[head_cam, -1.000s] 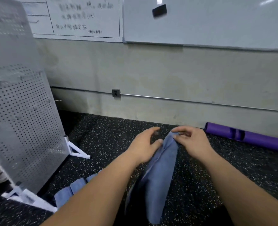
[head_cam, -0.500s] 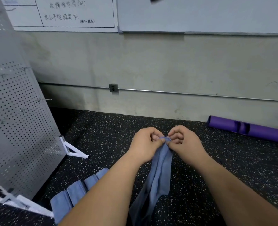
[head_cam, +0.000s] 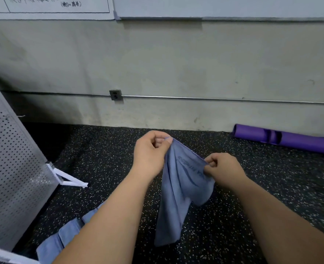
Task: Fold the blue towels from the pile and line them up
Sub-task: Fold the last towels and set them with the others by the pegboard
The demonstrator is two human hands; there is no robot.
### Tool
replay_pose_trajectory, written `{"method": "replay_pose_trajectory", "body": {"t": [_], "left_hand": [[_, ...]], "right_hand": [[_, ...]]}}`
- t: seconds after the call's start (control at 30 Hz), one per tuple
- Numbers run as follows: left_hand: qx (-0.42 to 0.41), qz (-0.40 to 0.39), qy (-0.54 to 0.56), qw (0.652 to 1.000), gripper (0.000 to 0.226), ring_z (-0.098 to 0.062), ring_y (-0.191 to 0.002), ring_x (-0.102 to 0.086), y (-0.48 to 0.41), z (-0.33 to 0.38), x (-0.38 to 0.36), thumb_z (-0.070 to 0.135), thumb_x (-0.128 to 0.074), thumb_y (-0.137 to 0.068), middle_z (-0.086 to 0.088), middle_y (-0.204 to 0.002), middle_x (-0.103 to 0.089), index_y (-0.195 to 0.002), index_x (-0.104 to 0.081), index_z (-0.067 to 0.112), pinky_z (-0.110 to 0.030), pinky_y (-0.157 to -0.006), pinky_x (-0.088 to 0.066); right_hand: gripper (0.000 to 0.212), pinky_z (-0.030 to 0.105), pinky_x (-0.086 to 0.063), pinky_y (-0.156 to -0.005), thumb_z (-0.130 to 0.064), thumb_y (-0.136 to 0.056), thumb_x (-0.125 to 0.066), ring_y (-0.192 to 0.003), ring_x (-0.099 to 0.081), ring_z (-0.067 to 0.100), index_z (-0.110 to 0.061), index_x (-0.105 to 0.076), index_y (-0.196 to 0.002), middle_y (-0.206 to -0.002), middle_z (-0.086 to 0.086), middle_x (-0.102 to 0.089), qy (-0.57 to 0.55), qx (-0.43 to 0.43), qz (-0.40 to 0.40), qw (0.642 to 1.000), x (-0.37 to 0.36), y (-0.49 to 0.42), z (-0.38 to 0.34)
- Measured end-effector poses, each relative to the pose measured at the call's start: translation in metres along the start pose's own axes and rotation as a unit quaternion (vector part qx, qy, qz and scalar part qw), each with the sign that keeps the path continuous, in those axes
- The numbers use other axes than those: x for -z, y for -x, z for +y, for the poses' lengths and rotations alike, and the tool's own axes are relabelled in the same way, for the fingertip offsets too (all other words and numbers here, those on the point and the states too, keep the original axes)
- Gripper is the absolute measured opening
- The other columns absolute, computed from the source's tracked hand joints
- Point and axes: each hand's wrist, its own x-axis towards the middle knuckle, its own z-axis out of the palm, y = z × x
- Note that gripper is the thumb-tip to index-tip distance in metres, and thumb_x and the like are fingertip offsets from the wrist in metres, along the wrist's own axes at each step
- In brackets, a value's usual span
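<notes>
Speckled black floor [head_cam: 243, 216] w/ a grey wall [head_cam: 176, 63] behind: we hold a blue towel [head_cam: 182, 187] up btwn both hands.

Our left hand [head_cam: 149, 151] pinches one top corner, thumb & fingers curled on the cloth. Our right hand [head_cam: 222, 168], lower and nearer us, pinches the top edge further along. The hands are apart, w/ that edge stretched btwn them and the rest hanging in loose folds. We can't tell whether the bottom end touches the floor. Dark lettering shows on the cloth by the right hand. Folded towels [head_cam: 62, 239] lie in a row on the floor below and left of the left forearm, partly hidden by it. A perforated panel [head_cam: 10, 168] stands further left. A purple roll [head_cam: 290, 140] lies by the wall, beyond the right hand.
</notes>
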Motion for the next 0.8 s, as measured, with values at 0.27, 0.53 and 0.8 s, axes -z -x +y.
{"method": "replay_pose_trajectory", "body": {"t": [0.27, 0.53, 0.8], "left_hand": [[0.063, 0.073, -0.172, 0.980, 0.007, -0.013, -0.091, -0.067, -0.018, -0.033, 0.013, 0.024, -0.072, -0.093, 0.013, -0.094, -0.071, -0.096, -0.067, 0.029, -0.039, -0.092, -0.056], [-0.044, -0.212, -0.247, 0.945, 0.042, 0.003, -0.112, -0.061, -0.002, -0.026, -0.008, 0.026, -0.078, -0.092, 0.017, -0.120, -0.071, -0.132, -0.067, 0.032, -0.006, -0.095, -0.042], [-0.024, -0.145, -0.275, 0.950, 0.014, -0.006, -0.074, -0.066, 0.002, -0.020, 0.003, 0.029, -0.078, -0.093, 0.012, -0.077, -0.071, -0.085, -0.067, 0.031, -0.034, -0.072, -0.057]], "right_hand": [[0.015, 0.021, -0.044, -0.062, -0.028, -0.094, -0.073, -0.074, -0.066, 0.002, -0.036, -0.075, -0.081, -0.072, -0.018, -0.072, -0.026, 0.061, 0.075, 0.995, 0.006, -0.023, 0.007], [0.012, 0.018, -0.054, -0.066, -0.025, -0.085, -0.085, -0.075, -0.068, -0.001, -0.035, -0.079, -0.086, -0.078, -0.021, -0.074, -0.094, 0.185, 0.033, 0.978, -0.008, -0.008, -0.040], [0.011, 0.013, -0.046, -0.058, -0.031, -0.082, -0.089, -0.060, -0.060, -0.004, -0.032, -0.078, -0.081, -0.069, -0.021, -0.070, -0.078, 0.153, 0.002, 0.985, -0.004, -0.010, -0.029]]}}
